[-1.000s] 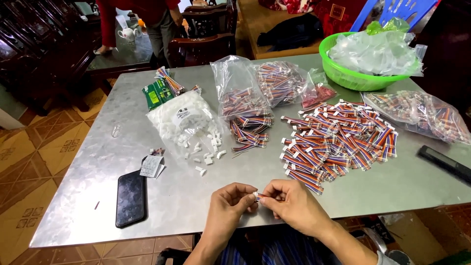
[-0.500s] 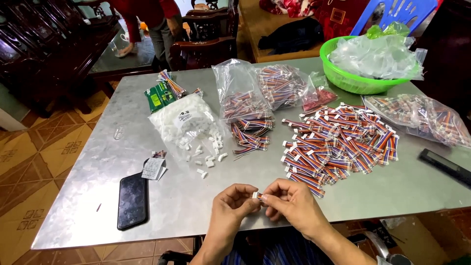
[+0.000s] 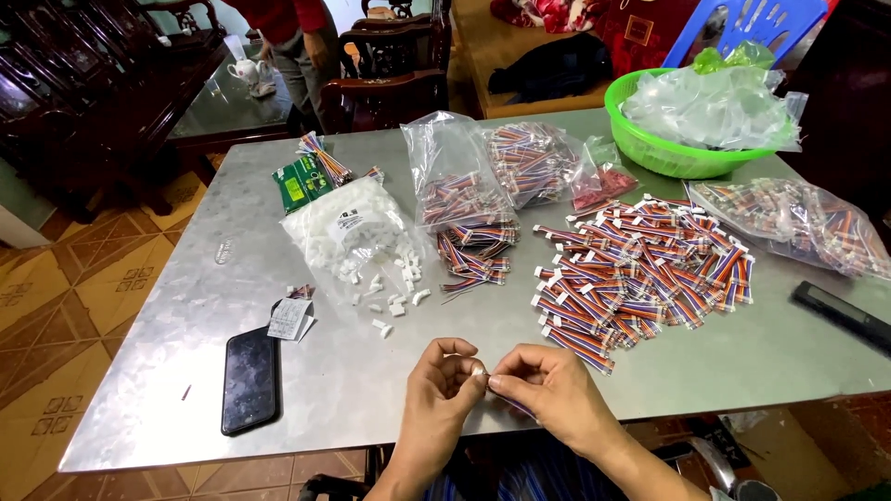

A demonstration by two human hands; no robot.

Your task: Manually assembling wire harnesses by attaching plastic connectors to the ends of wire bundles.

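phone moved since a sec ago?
No. The black phone still lies by the metal table's near-left edge, just below the paper tag.

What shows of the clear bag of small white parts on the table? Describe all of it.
The clear plastic bag of white parts lies flat on the metal table, left of centre. It looks thin and crinkled, with a small white label on top. Its near end is open, and loose white plastic pieces have spilled out toward the hands. A green packet lies just behind it. Neither hand touches it.

Phone (image 3: 251, 378) left of cable pile (image 3: 640, 274)
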